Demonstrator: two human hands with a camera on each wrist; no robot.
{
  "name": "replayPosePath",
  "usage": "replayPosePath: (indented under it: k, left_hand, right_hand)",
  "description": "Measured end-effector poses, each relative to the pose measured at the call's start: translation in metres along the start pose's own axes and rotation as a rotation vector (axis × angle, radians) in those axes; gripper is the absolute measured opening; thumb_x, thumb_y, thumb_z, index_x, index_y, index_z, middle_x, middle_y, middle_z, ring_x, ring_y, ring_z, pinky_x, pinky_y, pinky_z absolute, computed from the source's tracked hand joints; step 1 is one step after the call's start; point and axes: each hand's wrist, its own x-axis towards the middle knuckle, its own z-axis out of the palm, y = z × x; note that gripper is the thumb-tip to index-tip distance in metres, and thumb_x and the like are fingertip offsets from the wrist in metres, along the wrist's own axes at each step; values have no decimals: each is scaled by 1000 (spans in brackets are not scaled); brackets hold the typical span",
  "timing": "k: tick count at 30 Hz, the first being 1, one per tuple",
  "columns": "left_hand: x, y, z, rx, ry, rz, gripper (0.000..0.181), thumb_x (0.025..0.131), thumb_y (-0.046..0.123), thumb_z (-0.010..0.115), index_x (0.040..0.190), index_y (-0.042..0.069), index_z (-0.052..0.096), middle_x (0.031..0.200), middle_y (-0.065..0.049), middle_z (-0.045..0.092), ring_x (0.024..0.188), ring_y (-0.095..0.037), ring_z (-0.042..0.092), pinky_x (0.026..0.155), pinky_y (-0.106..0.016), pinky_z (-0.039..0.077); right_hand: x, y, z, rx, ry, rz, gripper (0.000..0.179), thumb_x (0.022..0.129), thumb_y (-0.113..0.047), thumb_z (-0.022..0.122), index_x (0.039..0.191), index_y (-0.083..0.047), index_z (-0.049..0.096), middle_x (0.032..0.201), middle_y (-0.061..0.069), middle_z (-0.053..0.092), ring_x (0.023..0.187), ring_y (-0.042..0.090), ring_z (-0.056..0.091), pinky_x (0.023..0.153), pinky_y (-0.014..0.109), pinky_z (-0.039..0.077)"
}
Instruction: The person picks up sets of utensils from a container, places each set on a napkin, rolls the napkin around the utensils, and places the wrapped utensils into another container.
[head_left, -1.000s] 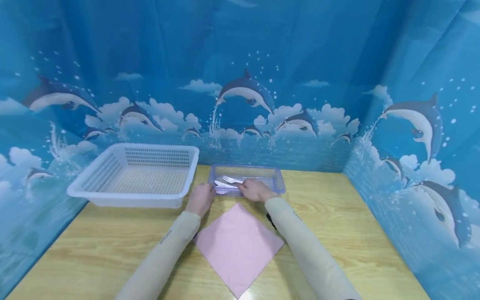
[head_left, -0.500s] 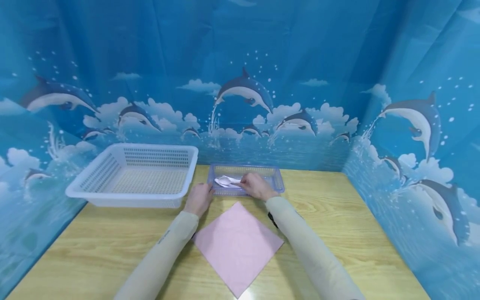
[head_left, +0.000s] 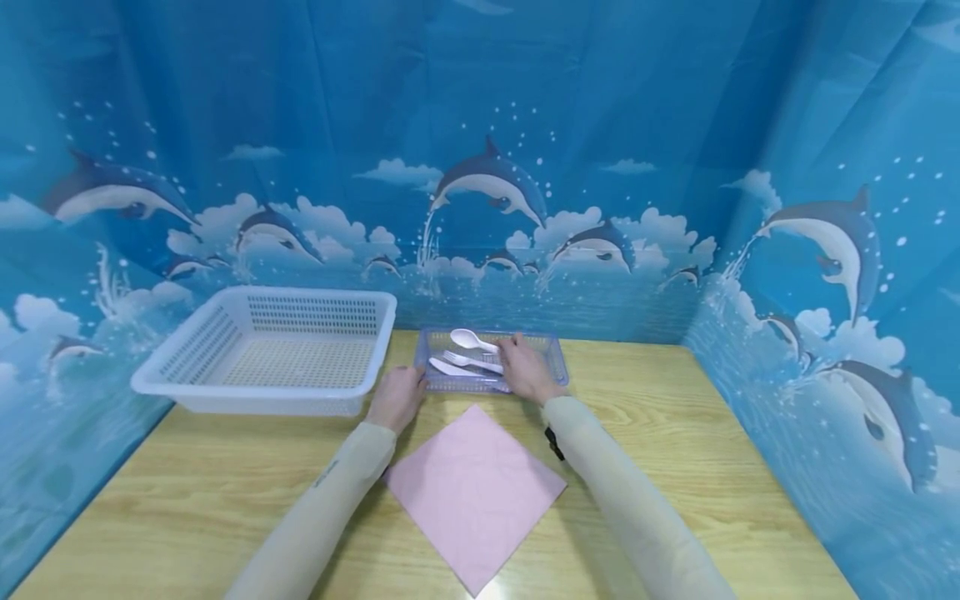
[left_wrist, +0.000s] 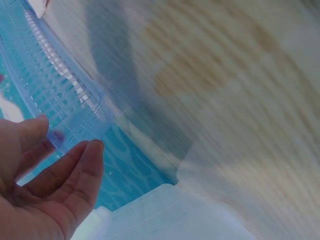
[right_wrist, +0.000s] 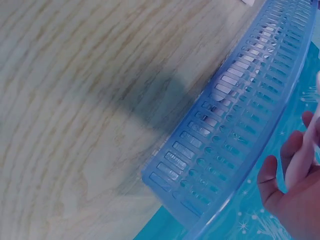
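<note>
A small clear purple-blue basket [head_left: 564, 368] stands on the table, holding a white plastic fork [head_left: 471, 362] and a white plastic knife [head_left: 450, 368]. My right hand [head_left: 525, 370] is over the basket and grips a white plastic spoon [head_left: 467, 338] by its handle, the bowl pointing left over the far side. In the right wrist view the spoon's handle [right_wrist: 299, 165] lies between thumb and fingers. My left hand [head_left: 396, 398] pinches the basket's left end, thumb and fingertips at its rim in the left wrist view.
A large white slotted basket [head_left: 270, 402] stands at the left, close beside the left hand. A pink square cloth [head_left: 477, 500] lies corner-forward on the wooden table [head_left: 660, 467] between the forearms. A blue dolphin-print curtain [head_left: 637, 300] borders the table behind and at the sides.
The spoon, close over the other cutlery half a second ago, has moved toward the basket's far side with my right hand. Fork and knife now show apart below it. My left hand stays put.
</note>
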Motion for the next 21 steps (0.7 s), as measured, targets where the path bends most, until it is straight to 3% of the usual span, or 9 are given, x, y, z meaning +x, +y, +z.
replayPosePath:
  k: [5, 11, 16, 21]
  left_hand:
    - [-1, 1, 0, 17, 5, 8, 19, 94, 16, 64, 77, 8, 63, 74, -11, 67, 67, -26, 63, 63, -41, 54]
    - [-7, 5, 0, 84, 33, 17, 16, 94, 20, 65, 94, 5, 68, 89, -18, 70, 77, -33, 67, 66, -46, 57]
    - [-16, 8, 0, 93, 109, 87, 31, 88, 18, 71, 112, 0, 64, 102, -25, 66, 91, -39, 64, 75, -50, 57]
    - [-26, 11, -1, 96, 129, 159, 38, 86, 19, 74, 115, -1, 61, 112, -27, 62, 101, -40, 61, 83, -52, 55]
  right_hand:
    - [-2, 0, -2, 21, 53, 9, 25, 106, -23, 41, 117, -8, 57, 100, 9, 54, 74, 21, 54, 67, 39, 51]
    - [-6, 1, -2, 114, 111, -55, 19, 103, -12, 44, 114, -4, 57, 96, 11, 59, 83, 24, 57, 74, 41, 51]
    - [-9, 2, -2, 185, 131, -78, 21, 102, -10, 46, 117, -4, 60, 97, 9, 64, 84, 21, 57, 74, 38, 51]
    - [-12, 0, -3, 303, 100, -14, 18, 103, -13, 46, 108, -3, 60, 88, 10, 60, 73, 17, 51, 62, 30, 46]
